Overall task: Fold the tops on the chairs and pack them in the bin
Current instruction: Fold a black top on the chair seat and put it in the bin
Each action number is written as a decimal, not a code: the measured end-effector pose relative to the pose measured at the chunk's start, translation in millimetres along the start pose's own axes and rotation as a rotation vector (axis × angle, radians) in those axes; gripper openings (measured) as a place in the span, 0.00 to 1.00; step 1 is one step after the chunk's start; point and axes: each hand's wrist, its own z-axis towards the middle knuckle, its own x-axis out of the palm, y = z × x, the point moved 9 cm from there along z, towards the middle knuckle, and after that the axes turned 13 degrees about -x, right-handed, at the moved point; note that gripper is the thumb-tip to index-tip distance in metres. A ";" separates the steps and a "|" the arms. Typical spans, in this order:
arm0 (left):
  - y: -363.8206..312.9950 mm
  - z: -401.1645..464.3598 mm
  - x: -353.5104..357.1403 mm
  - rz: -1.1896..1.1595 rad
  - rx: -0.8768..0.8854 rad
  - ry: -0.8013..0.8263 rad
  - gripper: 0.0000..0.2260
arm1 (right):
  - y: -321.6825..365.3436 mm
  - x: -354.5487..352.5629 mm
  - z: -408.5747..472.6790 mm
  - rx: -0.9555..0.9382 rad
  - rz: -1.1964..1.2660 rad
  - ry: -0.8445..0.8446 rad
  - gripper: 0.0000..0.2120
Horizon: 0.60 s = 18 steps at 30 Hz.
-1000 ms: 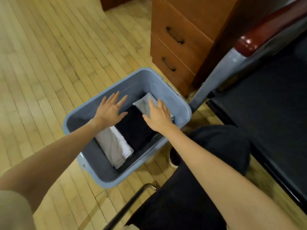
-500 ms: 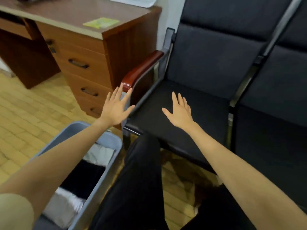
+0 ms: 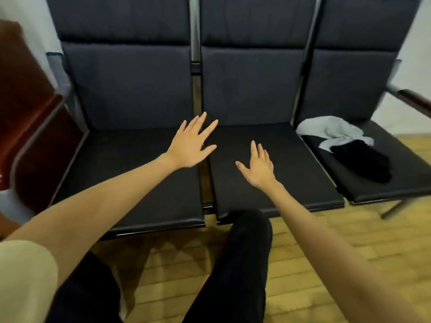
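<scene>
While both hands reach out over the row of chairs [image 3: 144, 173], the left hand [image 3: 190, 145] and right hand [image 3: 258, 166] are spread and hold nothing; a light grey top [image 3: 333, 131] and a black top [image 3: 363, 163] lie crumpled together on the rightmost seat.

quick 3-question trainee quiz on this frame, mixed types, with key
1. True or false: the left hand grips a top.
2. Which seat holds the unfolded tops? A) left seat B) middle seat C) right seat
3. Fill in: the light grey top lies crumpled beside a ____ top.

Key
1. False. Both the left hand and the right hand are open with fingers spread, above the seats, holding nothing.
2. C. The other two seats are bare.
3. Black. The two garments touch, with the grey one toward the backrest.
</scene>
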 end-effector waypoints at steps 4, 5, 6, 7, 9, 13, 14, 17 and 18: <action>-89.9 39.4 33.4 -0.079 0.105 0.074 0.31 | -79.2 -20.1 -13.2 0.122 -0.010 -0.041 0.40; -107.4 46.2 43.3 -0.102 0.114 0.099 0.31 | -97.3 -20.9 -16.2 0.145 -0.010 -0.042 0.39; -123.4 52.8 54.3 -0.121 0.119 0.127 0.30 | -115.4 -20.0 -19.2 0.169 -0.010 -0.037 0.39; -137.6 59.0 65.8 -0.134 0.125 0.155 0.30 | -133.1 -17.6 -21.4 0.191 -0.011 -0.027 0.40; -163.2 71.7 90.6 -0.159 0.138 0.220 0.30 | -168.7 -9.4 -24.1 0.232 -0.022 0.005 0.40; -209.5 98.3 133.9 -0.229 0.160 0.320 0.29 | -244.9 -5.3 -18.7 0.314 -0.067 0.023 0.39; -221.8 105.1 141.9 -0.247 0.172 0.335 0.29 | -265.3 -8.8 -15.9 0.341 -0.078 0.007 0.39; -259.1 127.6 159.1 -0.297 0.214 0.353 0.29 | -326.0 -26.9 -8.7 0.447 -0.097 -0.085 0.39; -271.1 135.5 164.5 -0.310 0.225 0.355 0.29 | -345.0 -33.9 -6.2 0.484 -0.109 -0.108 0.39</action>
